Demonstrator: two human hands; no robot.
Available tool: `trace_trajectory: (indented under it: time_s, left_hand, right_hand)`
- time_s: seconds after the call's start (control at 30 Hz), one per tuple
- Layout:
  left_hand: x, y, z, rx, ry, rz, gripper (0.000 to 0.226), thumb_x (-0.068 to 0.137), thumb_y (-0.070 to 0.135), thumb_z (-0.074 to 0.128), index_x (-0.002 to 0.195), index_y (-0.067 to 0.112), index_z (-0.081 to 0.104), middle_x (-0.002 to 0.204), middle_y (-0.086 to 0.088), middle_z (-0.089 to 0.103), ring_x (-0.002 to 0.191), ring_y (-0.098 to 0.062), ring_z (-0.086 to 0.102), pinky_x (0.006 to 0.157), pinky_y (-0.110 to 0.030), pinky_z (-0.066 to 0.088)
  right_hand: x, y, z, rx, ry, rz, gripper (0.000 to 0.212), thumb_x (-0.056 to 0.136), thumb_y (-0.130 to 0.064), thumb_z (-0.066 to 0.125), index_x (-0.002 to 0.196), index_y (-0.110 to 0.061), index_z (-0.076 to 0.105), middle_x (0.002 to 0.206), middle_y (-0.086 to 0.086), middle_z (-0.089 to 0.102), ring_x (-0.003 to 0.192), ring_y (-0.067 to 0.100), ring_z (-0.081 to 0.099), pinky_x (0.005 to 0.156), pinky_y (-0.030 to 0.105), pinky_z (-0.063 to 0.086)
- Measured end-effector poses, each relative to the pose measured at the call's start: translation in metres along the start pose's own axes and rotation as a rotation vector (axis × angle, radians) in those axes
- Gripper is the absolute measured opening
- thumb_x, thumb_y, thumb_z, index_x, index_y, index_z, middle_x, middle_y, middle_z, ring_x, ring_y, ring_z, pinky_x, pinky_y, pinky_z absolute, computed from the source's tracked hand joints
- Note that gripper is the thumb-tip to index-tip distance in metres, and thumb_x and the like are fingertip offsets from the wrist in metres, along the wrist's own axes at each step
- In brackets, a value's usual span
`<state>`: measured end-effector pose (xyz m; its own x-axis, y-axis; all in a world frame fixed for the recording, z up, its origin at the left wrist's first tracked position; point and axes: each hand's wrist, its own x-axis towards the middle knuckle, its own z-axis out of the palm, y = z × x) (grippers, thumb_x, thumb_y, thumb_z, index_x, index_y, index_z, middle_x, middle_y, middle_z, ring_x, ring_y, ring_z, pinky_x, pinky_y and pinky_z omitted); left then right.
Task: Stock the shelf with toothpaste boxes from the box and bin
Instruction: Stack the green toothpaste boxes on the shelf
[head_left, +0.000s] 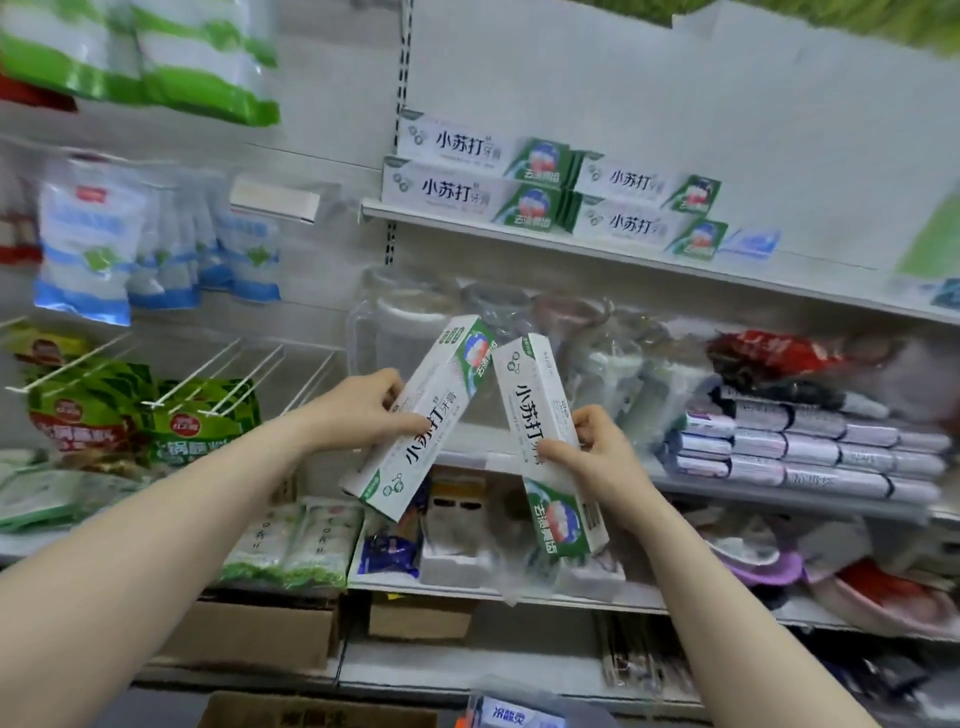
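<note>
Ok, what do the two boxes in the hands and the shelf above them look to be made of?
Left-hand box and right-hand box: likely printed paperboard, lightly glossy; crisp folded edges, flat panels. Upper shelf: probably painted metal, pale matte grey; thin front lip, slotted upright beside it.

Shelf (810, 278) free right of stacked boxes (545, 192) (two high) — left end filled.

shelved toothpaste boxes (470, 192): four, two stacks of two. held toothpaste boxes (454, 364): two, one in the left hand (363, 410), one in the right hand (602, 452). cardboard boxes (249, 634) below: three.
</note>
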<state>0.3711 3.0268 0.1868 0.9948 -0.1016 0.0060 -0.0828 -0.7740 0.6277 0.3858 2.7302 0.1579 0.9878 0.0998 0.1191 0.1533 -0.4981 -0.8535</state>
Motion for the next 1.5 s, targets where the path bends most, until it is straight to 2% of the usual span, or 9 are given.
trace_trajectory:
  time_s: [0.23, 0.4, 0.5, 0.57, 0.8, 0.9, 1.17, 1.33, 1.5]
  left_hand:
    - [0.019, 0.082, 0.01, 0.013, 0.019, 0.041, 0.04, 0.08, 0.053, 0.068, 0.094, 0.019, 0.053, 0.084, 0.009, 0.065, 0.07, -0.006, 0.06, 0.056, -0.022, 0.039]
    - [0.035, 0.132, 0.027, -0.025, 0.064, 0.029, 0.039, 0.079, 0.053, 0.068, 0.095, 0.02, 0.053, 0.09, 0.004, 0.069, 0.081, -0.012, 0.066, 0.069, -0.034, 0.052]
    - [0.045, 0.159, 0.037, -0.043, 0.103, 0.021, 0.038, 0.078, 0.053, 0.068, 0.095, 0.021, 0.053, 0.091, 0.006, 0.071, 0.082, -0.011, 0.069, 0.073, -0.033, 0.054]
    - [0.051, 0.177, 0.04, -0.049, 0.146, 0.014, 0.039, 0.079, 0.052, 0.068, 0.095, 0.02, 0.054, 0.09, 0.006, 0.071, 0.082, -0.01, 0.068, 0.074, -0.033, 0.054]
    - [0.072, 0.229, 0.028, -0.023, 0.264, 0.025, 0.04, 0.078, 0.05, 0.07, 0.095, 0.017, 0.056, 0.092, 0.004, 0.068, 0.085, -0.014, 0.066, 0.075, -0.035, 0.053]
    - [0.079, 0.239, 0.014, 0.007, 0.307, 0.036, 0.038, 0.079, 0.05, 0.07, 0.092, 0.018, 0.056, 0.091, 0.003, 0.068, 0.083, -0.014, 0.065, 0.071, -0.033, 0.051]
    - [0.096, 0.245, -0.029, -0.064, 0.395, 0.061, 0.039, 0.081, 0.051, 0.067, 0.101, 0.019, 0.058, 0.09, 0.003, 0.069, 0.084, -0.016, 0.066, 0.077, -0.04, 0.056]
    - [0.104, 0.247, -0.038, -0.05, 0.457, 0.071, 0.032, 0.083, 0.05, 0.066, 0.09, 0.021, 0.053, 0.087, 0.004, 0.066, 0.078, -0.012, 0.062, 0.06, -0.029, 0.045]
    - [0.111, 0.247, -0.036, -0.129, 0.489, 0.073, 0.029, 0.084, 0.047, 0.066, 0.087, 0.022, 0.051, 0.087, 0.004, 0.065, 0.079, -0.012, 0.062, 0.06, -0.028, 0.042]
  right_hand:
    - [0.008, -0.001, -0.07, -0.033, -0.098, -0.048, 0.042, 0.077, -0.037, 0.072, 0.105, -0.025, 0.043, 0.11, -0.003, 0.066, 0.093, 0.015, 0.069, 0.084, 0.045, 0.057]
    - [0.016, -0.013, -0.136, 0.01, -0.163, -0.082, 0.058, 0.082, -0.032, 0.077, 0.125, -0.03, 0.038, 0.112, -0.009, 0.063, 0.087, 0.009, 0.069, 0.064, 0.023, 0.054]
    - [0.024, -0.017, -0.172, -0.018, -0.195, -0.074, 0.047, 0.078, -0.05, 0.077, 0.115, -0.028, 0.058, 0.104, -0.008, 0.072, 0.088, 0.011, 0.07, 0.078, 0.033, 0.058]
    - [0.03, -0.022, -0.192, 0.014, -0.228, -0.053, 0.044, 0.08, -0.057, 0.07, 0.109, -0.024, 0.067, 0.091, -0.004, 0.075, 0.077, 0.015, 0.071, 0.075, 0.033, 0.057]
    - [0.056, -0.042, -0.231, 0.173, -0.303, -0.072, 0.03, 0.091, -0.047, 0.062, 0.1, -0.019, 0.058, 0.076, 0.006, 0.067, 0.062, 0.017, 0.065, 0.06, 0.026, 0.052]
    - [0.069, -0.049, -0.24, 0.129, -0.263, -0.093, 0.046, 0.084, -0.052, 0.07, 0.116, -0.024, 0.052, 0.08, 0.004, 0.068, 0.062, 0.015, 0.065, 0.06, 0.028, 0.052]
    - [0.102, -0.068, -0.264, 0.139, -0.136, -0.073, 0.052, 0.083, -0.047, 0.066, 0.121, -0.018, 0.046, 0.075, 0.006, 0.069, 0.061, 0.022, 0.066, 0.062, 0.035, 0.053]
    - [0.114, -0.085, -0.268, -0.114, 0.029, -0.213, 0.047, 0.078, -0.041, 0.074, 0.116, -0.029, 0.047, 0.096, -0.001, 0.069, 0.074, 0.018, 0.069, 0.062, 0.03, 0.054]
    - [0.156, -0.096, -0.265, -0.728, 0.301, -0.396, 0.072, 0.063, -0.071, 0.069, 0.122, -0.043, 0.04, 0.095, -0.01, 0.065, 0.089, 0.021, 0.061, 0.076, 0.036, 0.051]
